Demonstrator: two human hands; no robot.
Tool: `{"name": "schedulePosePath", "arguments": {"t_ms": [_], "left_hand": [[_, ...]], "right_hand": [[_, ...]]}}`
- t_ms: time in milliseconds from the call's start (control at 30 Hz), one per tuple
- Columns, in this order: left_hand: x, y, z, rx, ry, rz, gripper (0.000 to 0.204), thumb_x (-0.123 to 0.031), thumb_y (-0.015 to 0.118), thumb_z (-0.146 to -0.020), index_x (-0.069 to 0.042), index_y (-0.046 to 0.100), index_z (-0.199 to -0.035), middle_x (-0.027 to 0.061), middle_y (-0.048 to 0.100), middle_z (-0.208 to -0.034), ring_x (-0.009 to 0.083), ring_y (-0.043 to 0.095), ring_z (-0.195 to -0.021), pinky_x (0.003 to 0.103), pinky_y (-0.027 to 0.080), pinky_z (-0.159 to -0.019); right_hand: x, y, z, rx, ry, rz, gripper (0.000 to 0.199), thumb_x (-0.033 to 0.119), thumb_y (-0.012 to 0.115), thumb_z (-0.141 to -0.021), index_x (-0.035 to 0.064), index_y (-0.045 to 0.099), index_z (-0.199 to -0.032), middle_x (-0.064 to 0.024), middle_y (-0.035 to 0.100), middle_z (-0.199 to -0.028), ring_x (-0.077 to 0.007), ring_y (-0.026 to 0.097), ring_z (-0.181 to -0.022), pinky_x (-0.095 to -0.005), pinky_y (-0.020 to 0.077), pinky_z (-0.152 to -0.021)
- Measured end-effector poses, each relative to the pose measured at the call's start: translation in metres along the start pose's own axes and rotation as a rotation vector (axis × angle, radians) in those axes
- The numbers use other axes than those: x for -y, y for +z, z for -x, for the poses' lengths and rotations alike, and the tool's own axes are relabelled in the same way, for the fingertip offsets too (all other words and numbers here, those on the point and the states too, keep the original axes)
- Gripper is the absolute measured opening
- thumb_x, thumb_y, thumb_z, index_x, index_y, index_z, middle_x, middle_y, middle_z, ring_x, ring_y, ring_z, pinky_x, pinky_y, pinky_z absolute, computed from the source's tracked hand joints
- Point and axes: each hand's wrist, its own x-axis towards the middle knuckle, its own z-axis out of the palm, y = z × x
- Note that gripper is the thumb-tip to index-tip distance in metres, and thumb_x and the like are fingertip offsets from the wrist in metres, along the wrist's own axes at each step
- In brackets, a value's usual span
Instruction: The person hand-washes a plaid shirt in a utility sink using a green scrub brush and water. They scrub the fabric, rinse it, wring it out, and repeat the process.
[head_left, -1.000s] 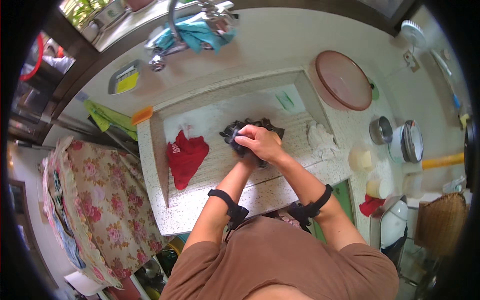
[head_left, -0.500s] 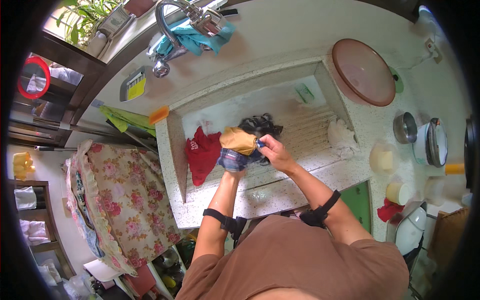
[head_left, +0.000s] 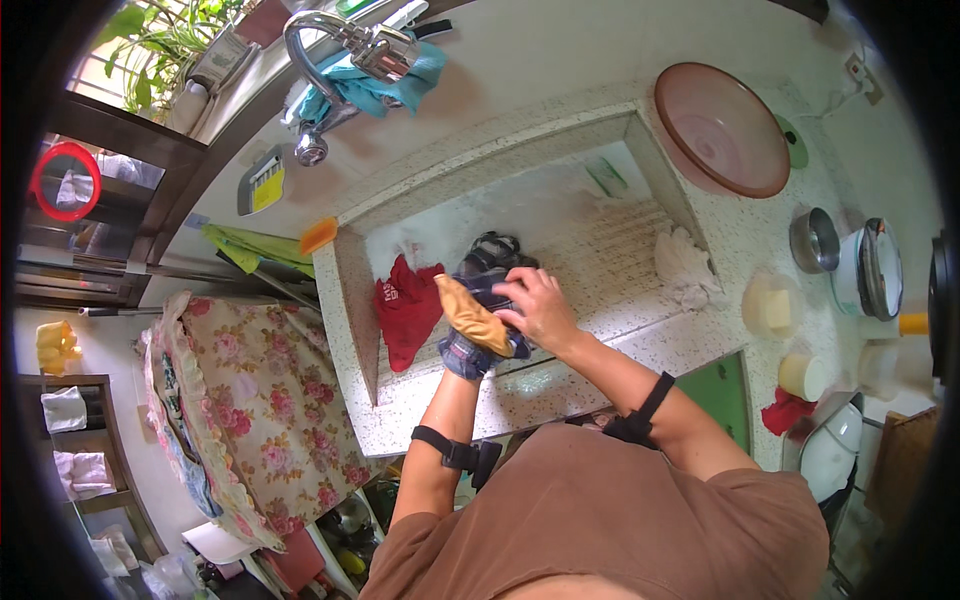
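Note:
A tan and blue plaid cloth piece, glove-like in shape, covers my left hand in the sink. Only the wrist shows below the plaid band, so the fingers are hidden. My right hand reaches to the right edge of this piece. Its fingers are bent and apart, with the fingertips against the cloth and no clear grip. Behind both hands lies a bunched dark checked cloth. A red cloth with white print rests in the sink, left of my left hand.
The speckled stone sink has a ridged washboard slope. A white cloth lies at its right side. A pink basin, metal bowl and lidded bucket stand to the right. The faucet is at upper left.
My right hand has shifted from pinching the piece's right edge to fingers spread beside it. The tan part has turned to a narrower, slanted shape. The view has shifted slightly.

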Motion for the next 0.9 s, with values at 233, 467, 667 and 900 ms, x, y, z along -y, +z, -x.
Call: {"name": "schedulePosePath", "arguments": {"t_ms": [233,467,667,900], "left_hand": [[-0.017,-0.016,0.008,-0.093,0.198,-0.144,0.028,-0.029,0.066,-0.072,-0.011,0.057,-0.091,0.0067,0.059,-0.088,0.0307,0.059,-0.083,0.042,0.04,-0.095],[0.001,-0.013,0.014,-0.039,0.03,0.041,0.027,-0.032,0.064,-0.075,-0.011,0.059,-0.092,0.0073,0.061,-0.089,0.0286,0.06,-0.082,0.04,0.042,-0.089],[-0.001,-0.012,0.017,-0.056,-0.033,0.119,0.027,-0.034,0.063,-0.077,-0.012,0.062,-0.093,0.0079,0.063,-0.089,0.0267,0.061,-0.081,0.039,0.044,-0.084],[-0.007,-0.016,-0.003,-0.076,-0.091,0.164,0.028,-0.037,0.062,-0.081,-0.013,0.064,-0.095,0.0085,0.066,-0.09,0.0246,0.062,-0.08,0.037,0.046,-0.078]], "right_hand": [[0.02,0.01,-0.015,0.182,0.476,-1.004,0.018,0.019,0.058,-0.094,0.0012,0.059,-0.092,-0.0065,0.062,-0.085,-0.0148,0.058,-0.082,-0.0291,0.0458,-0.075],[0.025,-0.006,0.007,0.658,0.39,-1.159,0.014,0.017,0.062,-0.091,0.0033,0.062,-0.086,0.005,0.057,-0.078,-0.0049,0.049,-0.077,-0.0246,0.0429,-0.072],[0.013,-0.015,0.022,0.754,0.369,-1.133,0.015,0.017,0.062,-0.092,0.0039,0.062,-0.085,0.0046,0.057,-0.078,-0.0028,0.048,-0.074,-0.0218,0.041,-0.069],[0.005,-0.019,0.025,0.576,0.704,-1.295,0.016,0.019,0.058,-0.095,0.0076,0.059,-0.083,0.0085,0.049,-0.073,-0.0024,0.043,-0.069,-0.0198,0.0359,-0.064]]}}
